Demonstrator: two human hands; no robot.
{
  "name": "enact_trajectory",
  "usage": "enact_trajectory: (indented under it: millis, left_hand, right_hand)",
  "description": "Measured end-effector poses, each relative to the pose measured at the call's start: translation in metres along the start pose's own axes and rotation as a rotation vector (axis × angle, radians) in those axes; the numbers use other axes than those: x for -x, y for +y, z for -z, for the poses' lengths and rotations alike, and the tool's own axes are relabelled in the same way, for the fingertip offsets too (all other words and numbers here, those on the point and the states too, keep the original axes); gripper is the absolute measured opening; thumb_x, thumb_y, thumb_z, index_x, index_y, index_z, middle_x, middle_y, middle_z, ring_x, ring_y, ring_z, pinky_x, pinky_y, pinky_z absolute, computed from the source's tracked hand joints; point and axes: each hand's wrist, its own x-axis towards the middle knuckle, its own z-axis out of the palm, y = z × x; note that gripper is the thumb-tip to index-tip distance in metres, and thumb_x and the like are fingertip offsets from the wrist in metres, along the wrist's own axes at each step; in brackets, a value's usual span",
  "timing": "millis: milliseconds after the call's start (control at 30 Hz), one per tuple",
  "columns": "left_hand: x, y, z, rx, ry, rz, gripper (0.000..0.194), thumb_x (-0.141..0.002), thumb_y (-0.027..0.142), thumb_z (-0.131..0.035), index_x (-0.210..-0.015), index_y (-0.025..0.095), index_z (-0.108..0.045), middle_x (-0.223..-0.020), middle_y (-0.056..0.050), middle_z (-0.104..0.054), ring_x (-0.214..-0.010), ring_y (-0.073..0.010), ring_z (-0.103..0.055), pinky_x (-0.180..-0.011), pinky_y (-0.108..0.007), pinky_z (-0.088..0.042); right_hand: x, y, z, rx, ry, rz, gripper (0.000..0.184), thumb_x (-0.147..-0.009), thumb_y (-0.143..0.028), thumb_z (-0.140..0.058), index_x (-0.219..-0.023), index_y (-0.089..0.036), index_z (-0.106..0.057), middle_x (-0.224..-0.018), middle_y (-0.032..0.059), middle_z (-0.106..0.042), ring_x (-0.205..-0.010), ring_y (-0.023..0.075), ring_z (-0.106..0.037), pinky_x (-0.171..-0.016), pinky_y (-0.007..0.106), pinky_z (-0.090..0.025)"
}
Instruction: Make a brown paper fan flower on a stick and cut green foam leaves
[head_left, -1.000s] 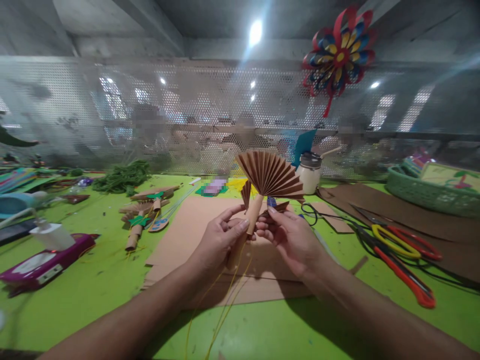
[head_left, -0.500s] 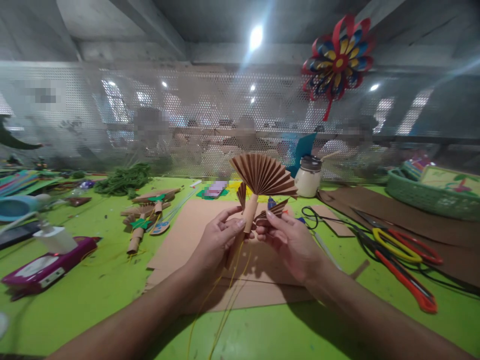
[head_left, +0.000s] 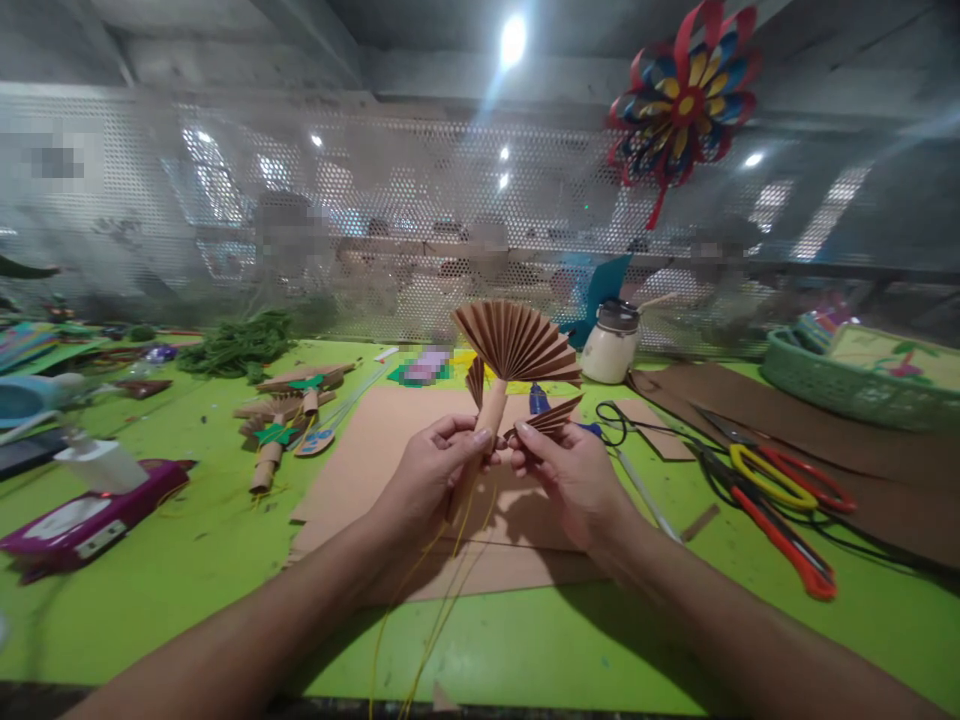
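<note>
My left hand [head_left: 441, 462] is closed round a brown paper tube [head_left: 493, 408]. A pleated paper fan [head_left: 517, 342] spreads out at the tube's upper end, and a smaller folded piece [head_left: 475, 383] sticks out on its left. Between the thumb and fingers of my right hand [head_left: 574, 470] is a small pleated paper fan [head_left: 550, 418], held beside the tube's lower part; whether it touches the tube I cannot tell. Yellow strings [head_left: 453, 590] hang below my left hand. Under both hands lie brown paper sheets [head_left: 352, 470] on the green table [head_left: 225, 610].
To the left are paper figures with green stars [head_left: 274, 435] and a purple power strip [head_left: 94, 520]. On the right lie scissors [head_left: 772, 478], a red cutter [head_left: 787, 545] and a green basket [head_left: 840, 385]. A jar [head_left: 611, 345] stands at the back, below a hanging paper flower [head_left: 686, 105].
The view has tilted and shifted slightly. The small fan in my right hand now points up more to the right and shows more of its pleats. Both hands keep their holds.
</note>
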Motion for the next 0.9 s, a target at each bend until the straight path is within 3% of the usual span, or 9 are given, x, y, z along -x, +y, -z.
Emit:
enact_trajectory:
  millis: [133, 267, 367, 467, 600, 700, 800, 900]
  left_hand:
    - [-0.002, 0.006, 0.003, -0.030, 0.085, 0.035, 0.022, -0.071, 0.028, -0.073, -0.082, 0.012, -0.065, -0.081, -0.008, -0.070, -0.068, -0.0137, -0.062, -0.065, -0.025, -0.048]
    - [-0.007, 0.016, 0.009, -0.031, 0.128, -0.013, 0.022, -0.069, 0.027, -0.074, -0.081, 0.011, -0.066, -0.083, -0.007, -0.071, -0.066, -0.0103, -0.061, -0.064, -0.021, -0.047]
    - [-0.011, 0.023, 0.016, -0.023, 0.138, -0.063, 0.020, -0.069, 0.025, -0.074, -0.080, 0.012, -0.064, -0.081, -0.006, -0.071, -0.067, -0.0106, -0.062, -0.066, -0.022, -0.048]
    - [-0.015, 0.029, 0.021, -0.030, 0.152, -0.133, 0.018, -0.070, 0.023, -0.073, -0.080, 0.013, -0.062, -0.081, -0.006, -0.070, -0.068, -0.0113, -0.062, -0.065, -0.022, -0.048]
    - [-0.019, 0.034, 0.023, -0.026, 0.169, -0.142, 0.018, -0.071, 0.022, -0.072, -0.081, 0.011, -0.063, -0.083, -0.007, -0.070, -0.068, -0.0110, -0.062, -0.065, -0.021, -0.049]
    - [-0.021, 0.036, 0.017, -0.021, 0.165, -0.107, 0.020, -0.070, 0.022, -0.073, -0.082, 0.010, -0.064, -0.081, -0.007, -0.070, -0.068, -0.0104, -0.062, -0.066, -0.021, -0.049]
    - [-0.023, 0.040, 0.008, -0.037, 0.154, -0.061, 0.019, -0.070, 0.021, -0.072, -0.084, 0.011, -0.063, -0.081, -0.009, -0.071, -0.069, -0.0116, -0.063, -0.068, -0.022, -0.049]
    - [-0.026, 0.043, -0.002, -0.024, 0.117, -0.029, 0.018, -0.072, 0.018, -0.071, -0.086, 0.012, -0.062, -0.083, -0.009, -0.071, -0.072, -0.0131, -0.065, -0.068, -0.022, -0.050]
  right_hand:
    - [-0.001, -0.005, 0.003, 0.091, 0.025, 0.095, 0.018, -0.071, -0.031, -0.073, -0.072, -0.014, -0.066, -0.065, 0.0007, -0.064, -0.056, 0.0109, -0.053, -0.054, 0.024, -0.043]
    - [-0.015, -0.017, 0.021, 0.369, -0.034, 0.246, 0.019, -0.079, -0.032, -0.062, -0.072, -0.015, -0.065, -0.066, 0.0011, -0.061, -0.063, 0.0131, -0.054, -0.060, 0.026, -0.042]
    - [-0.030, -0.023, 0.040, 0.788, -0.170, 0.188, 0.020, -0.081, -0.032, -0.055, -0.074, -0.016, -0.064, -0.070, 0.0019, -0.064, -0.065, 0.0143, -0.056, -0.062, 0.027, -0.043]
    - [-0.038, -0.023, 0.053, 1.010, -0.284, 0.086, 0.021, -0.076, -0.029, -0.059, -0.060, -0.016, -0.062, -0.056, 0.0012, -0.062, -0.053, 0.0141, -0.053, -0.052, 0.025, -0.038]
    - [-0.026, -0.010, 0.050, 1.197, -0.332, 0.093, 0.024, -0.074, -0.025, -0.060, -0.052, -0.016, -0.062, -0.047, -0.0003, -0.057, -0.044, 0.0112, -0.044, -0.045, 0.025, -0.025]
    - [-0.019, -0.003, 0.045, 1.339, -0.339, 0.147, 0.026, -0.074, -0.031, -0.064, -0.053, -0.016, -0.064, -0.044, -0.0003, -0.055, -0.042, 0.0105, -0.039, -0.045, 0.026, -0.022]
    - [-0.032, -0.010, 0.046, 1.526, -0.271, 0.217, 0.030, -0.079, -0.037, -0.060, -0.060, -0.015, -0.067, -0.053, 0.0030, -0.061, -0.049, 0.0126, -0.046, -0.050, 0.026, -0.027]
    - [-0.061, -0.023, 0.057, 1.663, -0.175, 0.285, 0.026, -0.086, -0.031, -0.050, -0.080, -0.014, -0.069, -0.082, 0.0097, -0.067, -0.074, 0.0189, -0.055, -0.064, 0.027, -0.035]
